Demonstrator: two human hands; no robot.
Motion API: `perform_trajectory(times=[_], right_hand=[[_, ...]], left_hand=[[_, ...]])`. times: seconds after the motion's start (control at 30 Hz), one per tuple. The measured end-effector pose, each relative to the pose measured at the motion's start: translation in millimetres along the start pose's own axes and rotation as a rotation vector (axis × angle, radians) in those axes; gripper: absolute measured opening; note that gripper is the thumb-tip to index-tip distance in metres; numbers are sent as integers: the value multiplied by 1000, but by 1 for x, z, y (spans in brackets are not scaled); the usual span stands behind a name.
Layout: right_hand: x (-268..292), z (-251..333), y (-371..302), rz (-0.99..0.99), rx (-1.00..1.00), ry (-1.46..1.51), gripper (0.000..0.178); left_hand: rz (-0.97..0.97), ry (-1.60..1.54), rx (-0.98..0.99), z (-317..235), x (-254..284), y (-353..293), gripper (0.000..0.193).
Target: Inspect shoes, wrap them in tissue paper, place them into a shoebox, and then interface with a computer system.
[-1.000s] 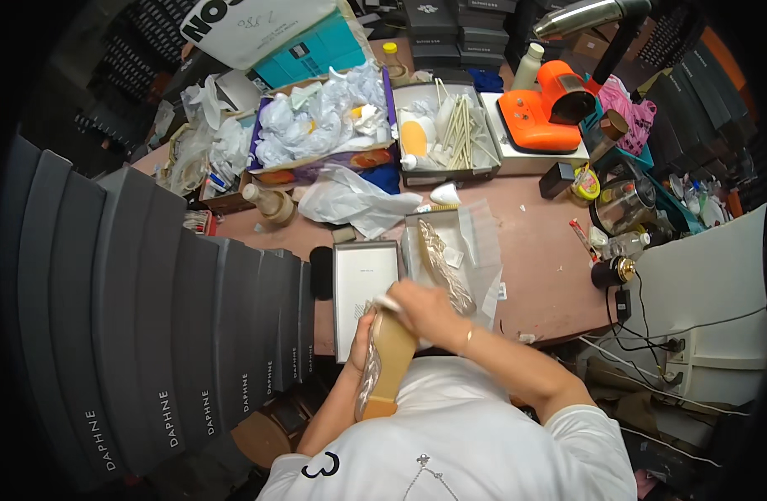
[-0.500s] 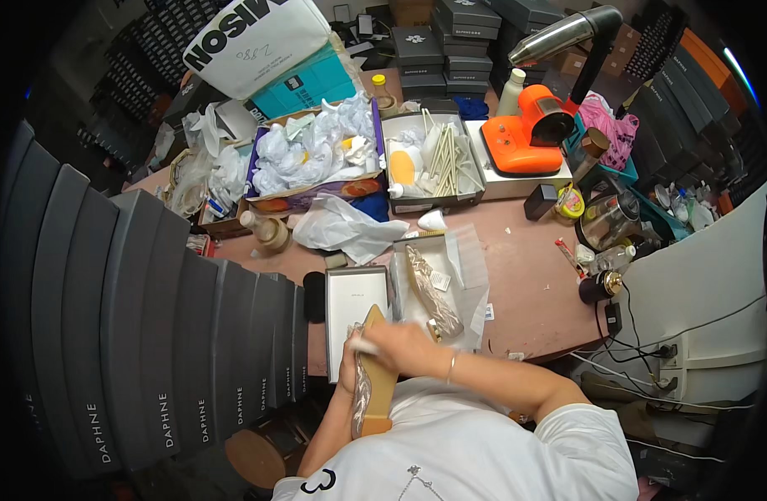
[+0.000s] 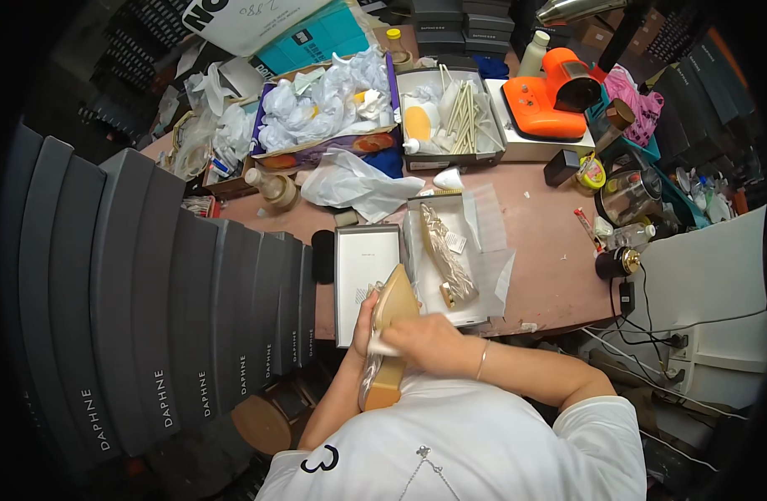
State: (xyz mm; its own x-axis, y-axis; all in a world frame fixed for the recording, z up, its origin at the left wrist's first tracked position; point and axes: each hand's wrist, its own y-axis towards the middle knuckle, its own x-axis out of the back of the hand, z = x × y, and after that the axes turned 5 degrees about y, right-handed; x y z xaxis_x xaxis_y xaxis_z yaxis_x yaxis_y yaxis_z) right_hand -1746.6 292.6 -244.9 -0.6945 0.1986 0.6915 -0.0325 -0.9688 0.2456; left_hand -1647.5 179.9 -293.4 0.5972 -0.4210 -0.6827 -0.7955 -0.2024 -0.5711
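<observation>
In my left hand (image 3: 363, 327) is a high-heeled shoe (image 3: 398, 294), its tan sole turned toward me and its heel low, near my shirt. The fingers wrap the shoe's left side. My right hand (image 3: 434, 342) is closed on a small white cloth (image 3: 382, 342), which lies against the middle of the sole; motion smears it, so its exact kind is unclear. A second shoe (image 3: 447, 255), wrapped in clear film with a white tag, lies in the open shoe box (image 3: 477, 314) just beyond. Left of that box lies a box lid (image 3: 368, 250), inside up.
Tall stacks of grey shoe boxes (image 3: 124, 292) crowd the left. Across the table (image 3: 542, 275) stand a carton of crumpled plastic (image 3: 325, 108), a box of wooden sticks (image 3: 454, 121) and an orange machine (image 3: 551, 100). Bottles, a glass jug (image 3: 630, 196) and cables line the right edge.
My right hand has moved with the white cloth from the shoe's upper sole down toward its middle. The view has shifted, so the table sits higher in the picture. The left hand keeps its hold.
</observation>
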Motion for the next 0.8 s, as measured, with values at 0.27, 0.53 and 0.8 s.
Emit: perform_trajectory(times=[0.27, 0.53, 0.8], right_hand=[[1, -4, -23, -71, 57, 1, 15], [2, -6, -17, -19, 109, -65, 14], [-9, -75, 8, -412, -308, -13, 16]], left_hand=[[138, 54, 27, 0, 7, -1, 64], [287, 79, 52, -5, 34, 6, 66], [89, 119, 91, -14, 27, 8, 63]])
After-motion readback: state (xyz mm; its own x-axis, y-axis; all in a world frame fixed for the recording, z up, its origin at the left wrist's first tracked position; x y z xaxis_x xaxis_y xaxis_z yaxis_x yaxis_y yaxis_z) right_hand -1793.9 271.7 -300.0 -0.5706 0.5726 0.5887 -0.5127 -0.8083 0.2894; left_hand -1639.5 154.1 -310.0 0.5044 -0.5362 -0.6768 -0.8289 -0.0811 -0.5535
